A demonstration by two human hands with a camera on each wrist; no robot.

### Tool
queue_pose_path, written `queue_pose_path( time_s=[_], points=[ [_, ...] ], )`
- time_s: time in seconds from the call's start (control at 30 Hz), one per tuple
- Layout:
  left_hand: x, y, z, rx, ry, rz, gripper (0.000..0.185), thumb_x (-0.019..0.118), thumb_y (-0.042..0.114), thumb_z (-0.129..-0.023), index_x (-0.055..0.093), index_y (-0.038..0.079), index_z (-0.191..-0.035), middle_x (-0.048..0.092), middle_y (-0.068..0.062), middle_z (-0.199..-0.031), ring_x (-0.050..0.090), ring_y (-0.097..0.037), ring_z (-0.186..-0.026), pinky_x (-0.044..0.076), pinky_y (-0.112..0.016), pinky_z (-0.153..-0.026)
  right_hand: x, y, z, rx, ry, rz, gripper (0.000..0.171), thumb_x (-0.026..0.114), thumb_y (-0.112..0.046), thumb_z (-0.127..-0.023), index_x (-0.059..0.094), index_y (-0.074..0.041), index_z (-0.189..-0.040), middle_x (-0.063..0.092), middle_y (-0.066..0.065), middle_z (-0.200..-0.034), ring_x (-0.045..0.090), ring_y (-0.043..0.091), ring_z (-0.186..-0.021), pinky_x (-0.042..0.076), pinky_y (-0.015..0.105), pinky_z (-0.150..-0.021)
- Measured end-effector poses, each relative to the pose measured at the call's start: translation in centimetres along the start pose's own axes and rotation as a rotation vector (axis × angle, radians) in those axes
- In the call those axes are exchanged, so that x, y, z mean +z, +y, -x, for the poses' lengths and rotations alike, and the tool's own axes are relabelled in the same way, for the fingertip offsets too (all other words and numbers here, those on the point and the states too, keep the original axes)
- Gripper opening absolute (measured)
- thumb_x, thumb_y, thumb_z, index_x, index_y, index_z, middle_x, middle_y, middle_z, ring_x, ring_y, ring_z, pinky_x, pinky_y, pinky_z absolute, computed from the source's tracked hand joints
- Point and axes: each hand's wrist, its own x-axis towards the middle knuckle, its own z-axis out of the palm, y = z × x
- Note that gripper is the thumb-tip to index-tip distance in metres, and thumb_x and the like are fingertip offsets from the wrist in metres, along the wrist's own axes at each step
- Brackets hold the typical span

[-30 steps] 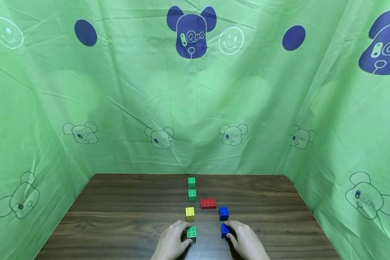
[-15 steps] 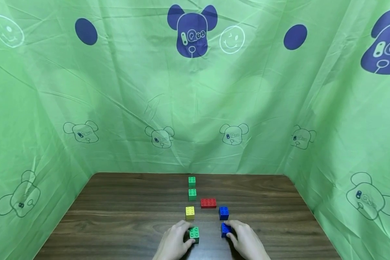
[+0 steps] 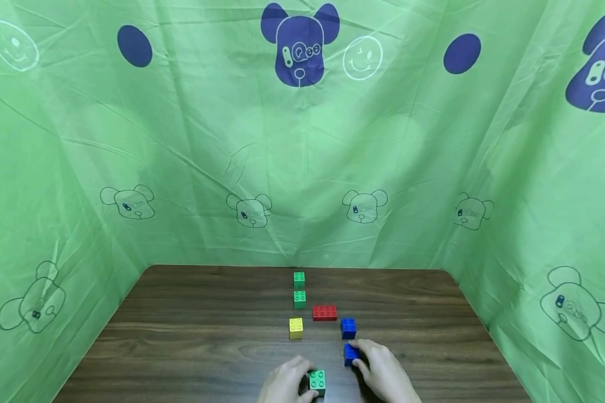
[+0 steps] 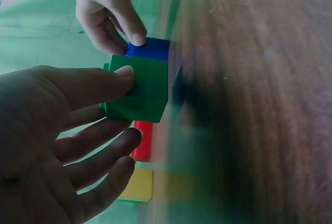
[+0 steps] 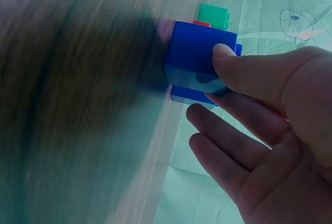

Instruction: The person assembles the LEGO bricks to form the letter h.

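My left hand (image 3: 285,382) pinches a green toy brick (image 3: 317,382) between thumb and fingers near the table's front edge. In the left wrist view the thumb lies on the side of this green brick (image 4: 140,89), and the other fingers spread below it. My right hand (image 3: 384,370) pinches a blue toy brick (image 3: 351,355) to the right and a little farther back. The right wrist view shows the thumb against the face of that blue brick (image 5: 199,53). Just behind it sits a second blue brick (image 3: 348,328).
A yellow brick (image 3: 295,328) stands left of the second blue one. Behind lie a longer red brick (image 3: 324,313) and two green bricks, one nearer (image 3: 299,299) and one farther (image 3: 299,279). Green cloth (image 3: 302,235) encloses the dark wooden table (image 3: 206,330) at back and sides.
My left hand has carried the green brick rightward and toward the front edge, away from the yellow brick. My right hand stays on its blue brick. The head view has tilted slightly.
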Motion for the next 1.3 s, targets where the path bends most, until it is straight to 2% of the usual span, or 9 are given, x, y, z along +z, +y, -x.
queue_pose_path(
  time_s=[0.2, 0.3, 0.4, 0.5, 0.77, 0.9, 1.13, 1.3],
  points=[
    [0.4, -0.4, -0.1, -0.03, -0.05, 0.059, 0.03, 0.079, 0.028, -0.073, 0.066, 0.02, -0.098, 0.058, 0.015, -0.089, 0.056, 0.001, -0.079, 0.047, -0.022, -0.068, 0.1, 0.0, 0.0, 0.004, -0.008, -0.009, 0.033, 0.071, -0.015, -0.083, 0.065, -0.012, -0.115, 0.068, 0.0, -0.109, 0.065, 0.02, -0.101, 0.052, 0.037, -0.084],
    [0.7, -0.9, -0.3, -0.026, -0.064, 0.135, 0.031, 0.08, 0.025, -0.072, 0.066, 0.016, -0.098, 0.058, 0.014, -0.087, 0.054, 0.001, -0.077, 0.046, -0.02, -0.067, 0.0, 0.0, 0.0, 0.018, -0.016, -0.026, 0.034, 0.071, -0.015, -0.082, 0.065, -0.013, -0.115, 0.068, 0.0, -0.11, 0.065, 0.02, -0.102, 0.052, 0.038, -0.084],
    [1.0, -1.4, -0.5, -0.024, -0.06, 0.228, 0.033, 0.081, 0.021, -0.071, 0.067, 0.012, -0.099, 0.058, 0.013, -0.086, 0.053, 0.002, -0.076, 0.046, -0.018, -0.065, 0.0, -0.1, -0.1, 0.035, -0.018, -0.036, 0.034, 0.071, -0.014, -0.082, 0.065, -0.012, -0.116, 0.068, 0.001, -0.111, 0.064, 0.021, -0.103, 0.052, 0.038, -0.084],
    [1.3, -1.7, -0.5, -0.015, -0.04, 0.27, 0.033, 0.083, 0.02, -0.069, 0.068, 0.011, -0.098, 0.057, 0.014, -0.085, 0.051, 0.003, -0.074, 0.045, -0.017, -0.064, -0.1, 0.0, -0.2, 0.05, -0.015, -0.039, 0.034, 0.071, -0.015, -0.083, 0.065, -0.012, -0.116, 0.068, 0.002, -0.112, 0.064, 0.021, -0.104, 0.052, 0.038, -0.086],
    [1.9, -2.2, -0.2, 0.052, 0.027, 0.208, 0.035, 0.084, 0.023, -0.068, 0.068, 0.011, -0.097, 0.058, 0.014, -0.086, 0.051, 0.004, -0.074, 0.045, -0.015, -0.064, 0.1, -0.1, -0.1, 0.058, -0.01, -0.044, 0.034, 0.071, -0.015, -0.083, 0.065, -0.012, -0.116, 0.067, 0.001, -0.112, 0.064, 0.02, -0.104, 0.052, 0.038, -0.086],
    [2.0, -2.3, -0.2, 0.062, 0.029, 0.172, 0.036, 0.083, 0.025, -0.068, 0.068, 0.012, -0.098, 0.06, 0.013, -0.088, 0.052, 0.003, -0.077, 0.045, -0.016, -0.066, 0.1, -0.1, 0.0, 0.054, -0.012, -0.039, 0.034, 0.071, -0.015, -0.082, 0.065, -0.012, -0.115, 0.067, 0.0, -0.112, 0.064, 0.02, -0.104, 0.052, 0.038, -0.085],
    [1.9, -2.1, -0.5, 0.004, -0.024, 0.189, 0.034, 0.083, 0.024, -0.068, 0.068, 0.013, -0.097, 0.059, 0.013, -0.086, 0.052, 0.003, -0.076, 0.045, -0.018, -0.065, 0.0, 0.0, -0.3, 0.06, -0.061, -0.051, 0.036, 0.07, -0.017, -0.084, 0.063, -0.012, -0.119, 0.067, 0.001, -0.113, 0.064, 0.021, -0.103, 0.052, 0.038, -0.083],
    [1.7, -2.1, -0.5, -0.031, -0.049, 0.217, 0.034, 0.084, 0.024, -0.068, 0.068, 0.012, -0.095, 0.058, 0.014, -0.084, 0.051, 0.003, -0.075, 0.045, -0.018, -0.064, -0.4, -0.3, -0.1, 0.052, 0.012, -0.129, 0.037, 0.07, -0.02, -0.084, 0.062, -0.016, -0.12, 0.066, -0.005, -0.113, 0.064, 0.015, -0.102, 0.054, 0.032, -0.081]
  ],
)
